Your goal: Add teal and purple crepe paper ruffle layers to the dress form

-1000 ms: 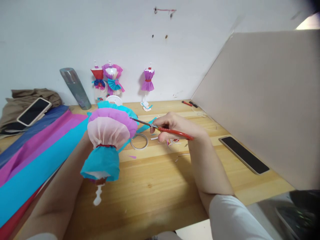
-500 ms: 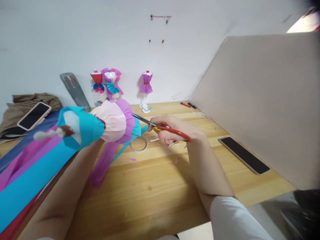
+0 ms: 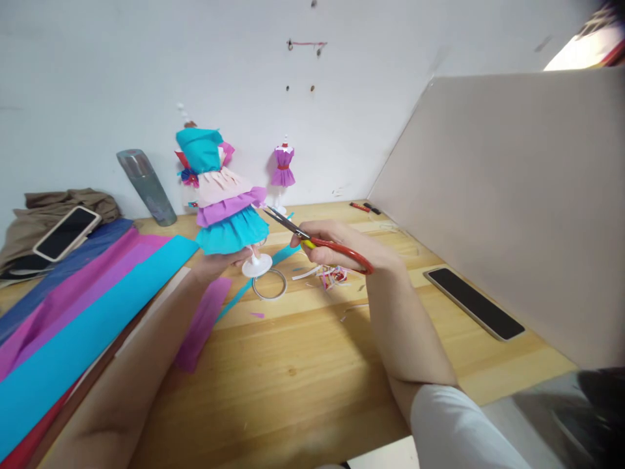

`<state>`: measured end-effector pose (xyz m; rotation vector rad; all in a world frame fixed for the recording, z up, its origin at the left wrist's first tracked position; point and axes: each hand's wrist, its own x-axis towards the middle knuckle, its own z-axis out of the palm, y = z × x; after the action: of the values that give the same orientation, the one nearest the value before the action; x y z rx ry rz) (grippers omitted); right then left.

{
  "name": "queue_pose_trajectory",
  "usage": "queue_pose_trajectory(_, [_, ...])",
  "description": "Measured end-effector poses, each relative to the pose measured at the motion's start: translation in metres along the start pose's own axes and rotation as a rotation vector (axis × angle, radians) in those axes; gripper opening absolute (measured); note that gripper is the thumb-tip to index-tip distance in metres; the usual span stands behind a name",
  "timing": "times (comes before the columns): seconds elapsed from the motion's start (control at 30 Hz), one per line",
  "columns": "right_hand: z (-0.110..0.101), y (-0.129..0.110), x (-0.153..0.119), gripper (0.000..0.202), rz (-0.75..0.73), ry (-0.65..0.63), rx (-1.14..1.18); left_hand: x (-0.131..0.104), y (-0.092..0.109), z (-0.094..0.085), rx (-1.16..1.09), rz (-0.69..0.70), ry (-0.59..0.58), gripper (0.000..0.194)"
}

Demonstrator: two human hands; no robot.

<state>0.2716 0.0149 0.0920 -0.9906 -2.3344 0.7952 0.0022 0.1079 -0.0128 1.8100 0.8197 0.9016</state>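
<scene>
My left hand [image 3: 221, 262] is wrapped round the lower part of a small mannequin [image 3: 201, 150], partly hidden behind its skirt. The mannequin wears a tiered crepe-paper dress: blue top, pale pink, purple and blue ruffles. It is held up, tilted slightly, with its round white base [image 3: 256, 265] above the table. In my right hand [image 3: 328, 242] is a pair of scissors [image 3: 342, 249] with red handles. Their blades point left, with the tips close to the edge of the purple ruffle. The blades look nearly closed.
Crepe-paper sheets [image 3: 112, 286] lie at the left beside a phone [image 3: 67, 233] and a bottle [image 3: 146, 189]. A second mannequin [image 3: 284, 166] stands by the wall. On the table are a tape roll [image 3: 269, 284], paper scraps [image 3: 334, 277], a purple strip [image 3: 202, 326] and another phone [image 3: 474, 303].
The mannequin has swung from lying toward me to nearly upright, showing the dress's front and its base. The scissors stay in my right hand, almost unmoved. The view has shifted slightly.
</scene>
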Motion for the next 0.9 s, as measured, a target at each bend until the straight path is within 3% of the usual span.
queue_pose_trajectory(0.17, [-0.005, 0.008, -0.002, 0.076, -0.069, -0.078, 0.043, -0.005, -0.005, 0.002, -0.417, -0.019, -0.095, 0.049])
queue_pose_trajectory(0.33, [-0.007, 0.025, -0.005, 0.064, -0.129, -0.052, 0.203, -0.007, 0.005, 0.005, -0.529, -0.043, -0.221, 0.050])
queue_pose_trajectory(0.47, [-0.007, 0.027, -0.003, 0.064, -0.151, -0.092, 0.154, -0.011, 0.014, 0.012, -0.496, -0.112, -0.265, 0.044])
queue_pose_trajectory(0.6, [-0.008, 0.019, -0.002, 0.067, -0.205, -0.126, 0.128, -0.012, 0.019, 0.017, -0.383, -0.092, -0.301, 0.042])
queue_pose_trajectory(0.9, [-0.008, 0.002, -0.005, 0.060, -0.128, -0.075, 0.029, -0.010, 0.028, 0.022, -0.095, -0.068, -0.301, 0.030])
